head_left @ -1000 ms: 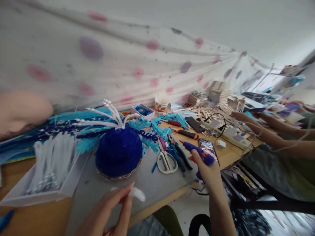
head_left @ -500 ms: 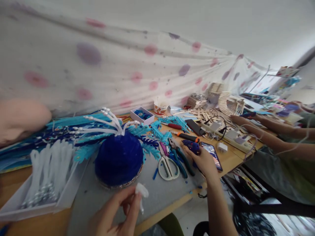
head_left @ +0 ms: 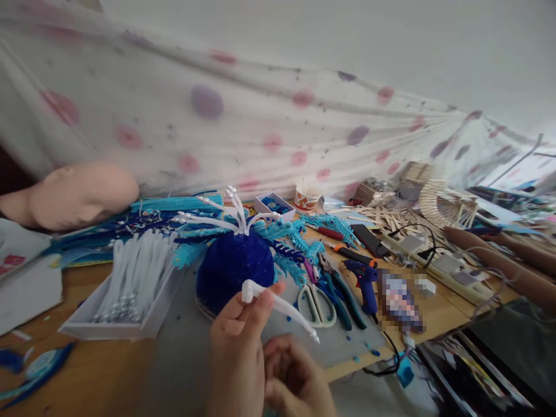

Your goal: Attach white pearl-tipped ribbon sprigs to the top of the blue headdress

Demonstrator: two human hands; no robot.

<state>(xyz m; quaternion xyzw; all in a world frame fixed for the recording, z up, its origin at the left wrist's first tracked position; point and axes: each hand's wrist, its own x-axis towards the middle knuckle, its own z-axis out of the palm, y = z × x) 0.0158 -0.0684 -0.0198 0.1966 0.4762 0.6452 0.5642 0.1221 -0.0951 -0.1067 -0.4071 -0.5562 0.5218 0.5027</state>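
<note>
Between the fingertips and thumb of my left hand (head_left: 243, 333) is a bent white fuzzy stem (head_left: 289, 311), tipped with small pearl-like beads. It is raised in front of a dark blue velvety dome (head_left: 232, 263). White beaded stems (head_left: 217, 217) rise from the dome's top, with turquoise feather-like pieces around its sides. My right hand (head_left: 297, 376) is just below and beside the left, its fingers curled; whatever may be inside them is hidden. A blue glue gun (head_left: 367, 286) lies on the table, right of the pliers (head_left: 341, 289) and white-handled scissors (head_left: 316, 307).
A white box (head_left: 82, 330) of similar stems stands on the left. Behind it lies a mannequin head (head_left: 91, 194). A pixelated flat object (head_left: 399, 298), a power strip (head_left: 464, 284) and cables are on the right. A co-worker's arms (head_left: 499, 260) reach in at the far right.
My right hand has let go of the glue gun and come over beside my left. My left hand has risen with the white stem, now turned and fully shown. The view has swung left.
</note>
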